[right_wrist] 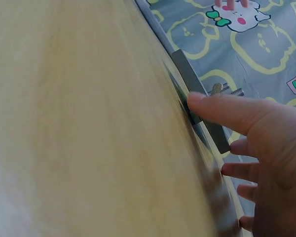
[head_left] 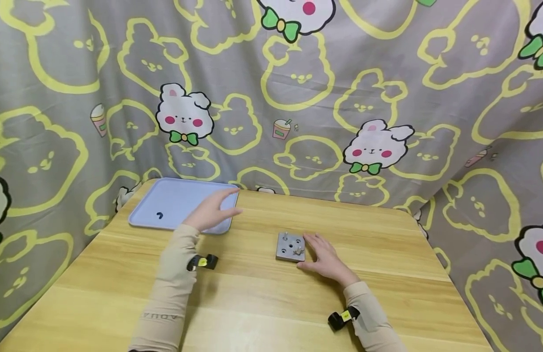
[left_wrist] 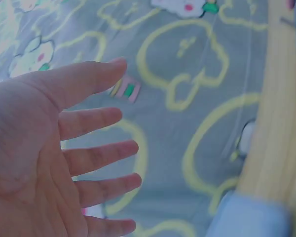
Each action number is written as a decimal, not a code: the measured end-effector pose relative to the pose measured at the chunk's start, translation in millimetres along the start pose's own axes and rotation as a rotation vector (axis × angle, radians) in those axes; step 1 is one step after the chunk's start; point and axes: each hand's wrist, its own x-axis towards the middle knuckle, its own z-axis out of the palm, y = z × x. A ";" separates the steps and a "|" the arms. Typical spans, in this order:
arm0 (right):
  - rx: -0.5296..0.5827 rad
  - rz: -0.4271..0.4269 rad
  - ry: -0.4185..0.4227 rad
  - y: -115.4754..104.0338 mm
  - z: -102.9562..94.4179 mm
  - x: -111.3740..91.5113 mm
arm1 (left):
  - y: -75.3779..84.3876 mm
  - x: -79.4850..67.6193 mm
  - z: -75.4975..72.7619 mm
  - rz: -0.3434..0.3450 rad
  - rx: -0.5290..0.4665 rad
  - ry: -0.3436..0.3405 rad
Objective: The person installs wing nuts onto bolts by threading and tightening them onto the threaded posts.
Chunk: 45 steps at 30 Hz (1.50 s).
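Observation:
A square grey metal block (head_left: 288, 249) with several holes lies on the table, a pin (head_left: 285, 236) upright at its back left and a wing-shaped screw (head_left: 298, 251) at its front right. My right hand (head_left: 324, 259) grips the block's right end, thumb at the near face and fingertips at the far corner. In the right wrist view, the thumb (right_wrist: 227, 111) overlaps the block's edge (right_wrist: 187, 71). My left hand (head_left: 213, 211) hangs over the right side of a light blue tray (head_left: 166, 188), palm bare and fingers spread. A small dark curved piece (head_left: 159, 215) lies in the tray.
The wooden table (head_left: 254, 303) runs back to a grey patterned curtain (head_left: 254, 98), which also closes off both sides. The tray stands at the table's back left, near the curtain. Each wrist wears a black camera on a strap.

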 end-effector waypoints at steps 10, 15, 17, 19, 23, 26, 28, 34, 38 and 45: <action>0.010 0.003 0.000 -2.4 0.2 0.2 | -65.7 -18.5 -70.3 -0.158 0.069 -0.005; 0.007 0.013 0.000 -0.9 0.5 1.4 | -104.2 -25.5 -91.3 -0.207 0.138 -0.066; 0.002 0.011 -0.001 -0.5 1.1 1.5 | -117.8 -29.4 -96.2 -0.239 0.166 -0.099; 0.002 0.012 -0.001 -0.2 1.0 1.2 | -129.0 -31.7 -98.4 -0.267 0.206 -0.130; 0.008 0.013 0.008 -1.1 -1.0 0.0 | -148.7 -30.1 -96.2 -0.321 0.297 -0.162; 0.005 0.012 0.013 -0.6 -0.9 0.0 | -165.3 -28.5 -90.9 -0.373 0.335 -0.149; -0.002 0.006 0.017 0.2 0.2 0.2 | -173.7 -29.5 -87.9 -0.413 0.355 -0.138; -0.003 -0.022 0.037 2.7 4.4 0.9 | -179.0 -35.4 -80.6 -0.502 0.339 -0.082; 0.009 -0.035 0.053 3.1 4.8 0.0 | -176.0 -38.0 -77.1 -0.525 0.321 -0.039; 0.002 -0.014 0.033 2.3 3.3 0.2 | -173.3 -38.9 -75.8 -0.544 0.297 -0.029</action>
